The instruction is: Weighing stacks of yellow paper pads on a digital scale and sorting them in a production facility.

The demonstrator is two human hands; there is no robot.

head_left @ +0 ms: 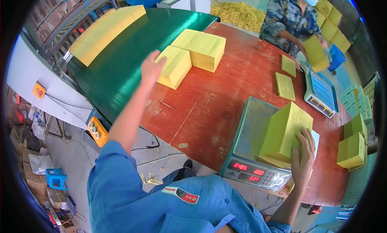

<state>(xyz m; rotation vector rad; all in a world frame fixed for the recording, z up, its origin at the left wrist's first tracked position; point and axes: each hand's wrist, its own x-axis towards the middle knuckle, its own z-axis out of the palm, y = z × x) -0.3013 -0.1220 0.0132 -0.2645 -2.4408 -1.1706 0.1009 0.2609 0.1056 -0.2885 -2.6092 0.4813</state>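
My left hand [152, 68] reaches across the table with fingers stretched out against the left side of a yellow paper stack [174, 66]. Two similar stacks [207, 51] touch it from behind. On a digital scale [246, 130] with lit red digits stands another tall yellow paper stack [282, 130]. Against this stack's right side lies my right hand [304, 150], its fingers extended and the thumb toward me. What lies under the stack is partly hidden, though a pale sheet edge shows at its right.
A green conveyor belt [121, 64] bears a row of yellow stacks [107, 31]. Thin yellow pads [285, 86] lie near a second scale [322, 92]. Across the red table [201, 116], a masked co-worker [284, 19] holds a yellow stack [316, 52]. More stacks [351, 150] stand at right.
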